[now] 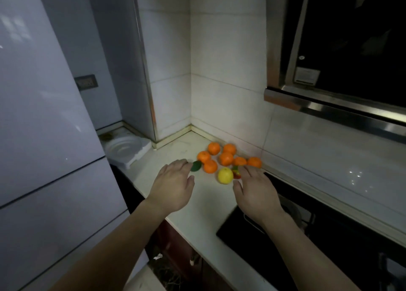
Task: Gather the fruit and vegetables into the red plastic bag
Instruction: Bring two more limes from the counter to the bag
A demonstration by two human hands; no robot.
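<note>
Several orange tangerines (226, 158) lie in a cluster on the white counter (175, 150) near the tiled corner. A yellow lemon (225, 175) sits in front of them, beside a small red fruit (236, 174) partly hidden by my right hand. A green leaf (196, 166) lies at the cluster's left. My left hand (172, 186) hovers open just left of the leaf, fingers straight. My right hand (256, 193) hovers open to the right of the lemon. Both hands hold nothing. No red bag is in view.
A black cooktop (252, 235) is set into the counter under my right arm. A dark range hood (340, 71) hangs at upper right. A grey fridge (44, 137) stands at left, with a white foam piece (125, 148) beside it.
</note>
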